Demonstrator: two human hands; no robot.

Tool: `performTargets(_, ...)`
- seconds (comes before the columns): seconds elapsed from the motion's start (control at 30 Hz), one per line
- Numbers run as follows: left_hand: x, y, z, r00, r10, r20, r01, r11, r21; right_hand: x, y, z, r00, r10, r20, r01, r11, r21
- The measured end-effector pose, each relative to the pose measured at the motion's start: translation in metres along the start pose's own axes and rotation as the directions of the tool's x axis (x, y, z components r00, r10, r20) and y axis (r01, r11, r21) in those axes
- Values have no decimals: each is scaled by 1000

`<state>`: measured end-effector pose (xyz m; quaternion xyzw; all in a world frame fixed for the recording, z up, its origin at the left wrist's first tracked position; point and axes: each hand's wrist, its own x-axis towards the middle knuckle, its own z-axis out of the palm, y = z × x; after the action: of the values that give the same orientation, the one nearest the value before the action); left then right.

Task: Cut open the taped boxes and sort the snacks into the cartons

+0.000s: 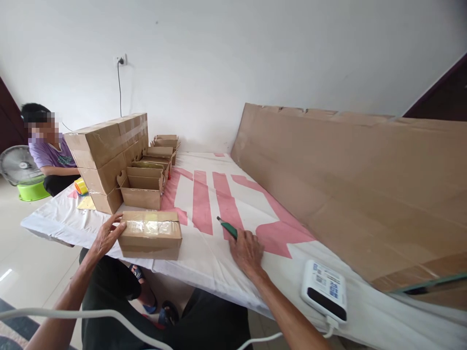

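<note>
A closed cardboard box (150,238) with clear tape along its top lies at the table's front edge. My left hand (108,234) grips its left end, fingers at the upper edge. To the right of the box, my right hand (247,250) is closed around a green utility knife (228,227), low over the cloth, its dark tip pointing forward and left. Behind the box stand several open cardboard boxes (141,198) in a row, flaps raised. Left of them rises a stack of taped cardboard boxes (105,167).
A large cardboard sheet (328,194) leans along the right side. A white device (324,291) with a cable sits front right on the cloth-covered table (204,262). Yellow tape rolls (80,186) lie left of the stack. Another person (54,150) crouches there, beside a fan (22,165).
</note>
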<state>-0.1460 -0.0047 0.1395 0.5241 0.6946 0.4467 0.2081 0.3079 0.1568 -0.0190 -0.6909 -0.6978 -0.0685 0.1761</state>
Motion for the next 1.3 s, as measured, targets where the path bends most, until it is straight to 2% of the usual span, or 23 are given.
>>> performTargets(0.1, -4, 5, 7, 999, -16, 48, 20, 996, -89, 0, -1, -1, 1000, 15, 19, -15, 1000, 1)
performTargets(0.37, 0, 2, 8, 982, -78, 174, 123, 958, -260, 0, 1, 0, 1000, 17, 25, -17, 1000, 9)
performTargets(0.5, 0, 4, 11, 974, -80, 211, 140, 948, -285, 0, 1, 0, 999, 22, 29, -22, 1000, 8)
performTargets(0.63, -1, 10, 15, 976, -49, 212, 110, 952, -286, 0, 0, 0, 999, 27, 25, -27, 1000, 9)
performTargets(0.73, -3, 15, 16, 972, -59, 228, 124, 951, -285, -1, 2, 0, 1000, 26, -16, -26, 999, 48)
performTargets(0.83, -5, 19, 18, 972, -71, 222, 135, 948, -289, -1, -2, -3, 992, 22, -124, 2, 982, 190)
performTargets(0.9, -7, 19, 21, 977, -67, 204, 126, 948, -293, -1, -13, -9, 985, -1, -174, 70, 919, 388)
performTargets(0.93, -7, 18, 22, 979, -66, 193, 122, 949, -291, -3, -22, -13, 985, -15, -174, 103, 852, 513)
performTargets(0.97, -8, 17, 23, 981, -63, 183, 115, 951, -288, -5, -34, -19, 988, -40, -152, 130, 754, 644)
performTargets(1.03, -10, 16, 24, 983, -55, 174, 104, 953, -284, -11, -61, -34, 996, -88, -35, 74, 492, 867)
performTargets(1.07, -11, 16, 24, 983, -51, 176, 101, 953, -286, -14, -76, -43, 990, -142, 21, 32, 364, 931)
performTargets(1.1, -12, 16, 23, 982, -48, 181, 100, 951, -291, -18, -89, -52, 977, -207, 46, 12, 272, 962)
performTargets(1.17, -14, 17, 22, 980, -45, 195, 103, 948, -300, -25, -110, -69, 958, -287, 5, 58, 208, 976)
performTargets(1.3, -17, 21, 19, 980, -38, 197, 97, 948, -302, -36, -127, -85, 952, -299, -63, 134, 223, 966)
